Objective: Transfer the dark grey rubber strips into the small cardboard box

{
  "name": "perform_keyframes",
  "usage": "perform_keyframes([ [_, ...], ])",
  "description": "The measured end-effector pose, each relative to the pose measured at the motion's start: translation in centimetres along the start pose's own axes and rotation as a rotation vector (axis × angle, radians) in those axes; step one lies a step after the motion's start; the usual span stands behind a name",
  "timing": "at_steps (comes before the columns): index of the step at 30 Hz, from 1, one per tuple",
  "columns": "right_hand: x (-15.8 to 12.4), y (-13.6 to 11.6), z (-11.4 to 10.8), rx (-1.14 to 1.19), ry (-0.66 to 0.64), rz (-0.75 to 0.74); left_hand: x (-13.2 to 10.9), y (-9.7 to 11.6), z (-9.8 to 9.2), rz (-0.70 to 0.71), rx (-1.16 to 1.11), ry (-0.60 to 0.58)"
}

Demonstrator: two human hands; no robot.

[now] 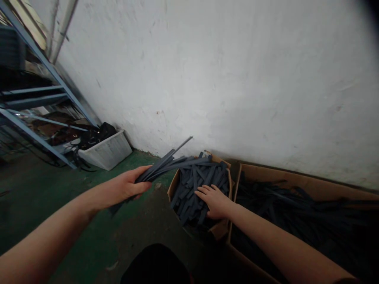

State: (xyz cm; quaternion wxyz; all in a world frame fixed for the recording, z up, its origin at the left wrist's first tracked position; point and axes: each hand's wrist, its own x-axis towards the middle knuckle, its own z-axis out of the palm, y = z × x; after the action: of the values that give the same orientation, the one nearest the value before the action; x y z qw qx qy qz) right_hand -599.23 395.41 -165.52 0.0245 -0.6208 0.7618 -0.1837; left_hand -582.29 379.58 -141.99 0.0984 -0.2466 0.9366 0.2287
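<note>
My left hand (134,183) is closed round a bunch of long dark grey strips (166,163), which fan out to the right toward a cardboard box. Their lower ends stick out behind the hand. My right hand (214,201) lies with its fingers spread on a heap of short dark grey strips (189,181). That heap fills the small cardboard box (174,185) in front of me. The material of the strips is hard to tell.
On the right stands a larger cardboard box (266,171) with long dark strips (275,201). A white wall (222,79) rises behind both. At left, a white bin (108,150) with black items stands by a blue metal rack (44,59). The floor (97,232) is green.
</note>
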Motion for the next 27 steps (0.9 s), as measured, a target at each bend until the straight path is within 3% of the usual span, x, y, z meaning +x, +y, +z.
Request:
perform_keyframes([
  [2, -1.3, 0.0, -0.5, -0.007, 0.020, -0.010, 3.9, 0.4, 4.3, 0.192, 0.128, 0.120],
  [3, -2.1, 0.1, -0.8, -0.008, 0.036, 0.000, 6.1, 0.3, 6.9, 0.208, 0.217, 0.162],
  [5, -3.9, 0.5, -1.2, 0.002, 0.077, 0.047, 9.9, -0.2, 11.7, 0.091, 0.376, 0.137],
  [7, -5.5, 1.0, -1.4, 0.012, 0.127, 0.115, 12.6, -0.8, 14.7, 0.076, 0.432, 0.139],
  [9, -6.4, 1.6, -1.3, 0.012, 0.164, 0.140, 14.5, -0.8, 15.4, 0.147, 0.501, 0.215],
  [12, -5.6, 2.6, -1.1, -0.006, 0.177, 0.088, 17.8, 0.4, 14.1, 0.278, 0.602, 0.311],
  [15, -2.4, 3.8, -1.3, -0.044, 0.201, 0.031, 22.9, 2.3, 13.6, 0.331, 0.611, 0.312],
  [19, 1.8, 5.8, -0.9, -0.050, 0.209, 0.175, 29.1, 3.1, 16.2, 0.307, 0.598, 0.284],
  [23, 3.0, 7.1, 1.1, 0.002, 0.124, 0.354, 31.2, 1.9, 19.4, 0.314, 0.609, 0.231],
  [27, 4.1, 7.7, 2.0, 0.005, 0.068, 0.430, 31.9, 1.9, 19.9, 0.287, 0.620, 0.235],
])
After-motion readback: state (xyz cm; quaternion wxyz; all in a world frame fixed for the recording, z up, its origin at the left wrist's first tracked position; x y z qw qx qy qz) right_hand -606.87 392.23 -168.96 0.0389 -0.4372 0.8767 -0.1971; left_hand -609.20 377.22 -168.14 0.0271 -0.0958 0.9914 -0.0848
